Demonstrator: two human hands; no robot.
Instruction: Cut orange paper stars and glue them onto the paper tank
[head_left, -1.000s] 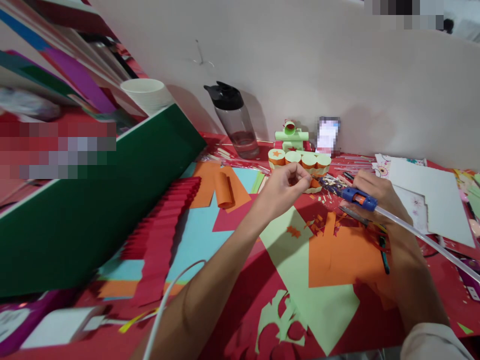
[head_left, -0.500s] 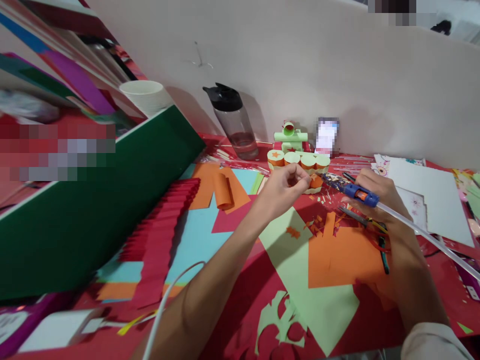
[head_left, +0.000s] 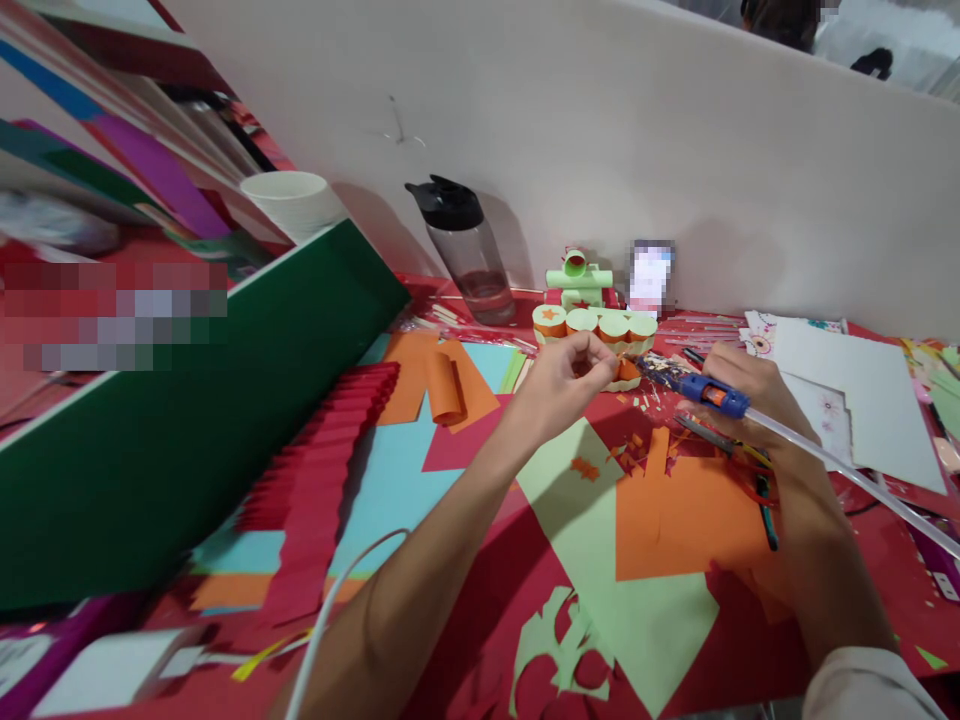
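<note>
Your left hand [head_left: 570, 375] is curled narrow, thumb and fingertips pinched on a small orange paper piece [head_left: 628, 371] that sits at the near edge of the row of green-and-orange paper cups [head_left: 596, 325]. From here the pinch looks closed on that piece, though your fingers hide most of it, so I can't be sure how much of it you have.

Your right hand [head_left: 750, 395] is wrapped around the blue glue gun [head_left: 694, 382]. The gun's long axis runs from lower right to upper left: the clear glue stick [head_left: 847, 465] trails back over your wrist toward the right edge of the bench [head_left: 480, 620], and the nozzle points left at the orange piece. The nozzle tip is just beside the piece, near touching, and sits to the right of your left fingertips. So the piece lies between your two hands, with the left hand on it and the right hand's tool closing from the right.

Around them: orange paper scraps [head_left: 637, 445] lie just in front of the gun, a light green sheet [head_left: 600, 540] and an orange sheet [head_left: 690, 520] overlap under your forearms, a rolled orange strip [head_left: 448, 385] lies well to the left, and a clear water bottle [head_left: 469, 250] stands against the back wall.
</note>
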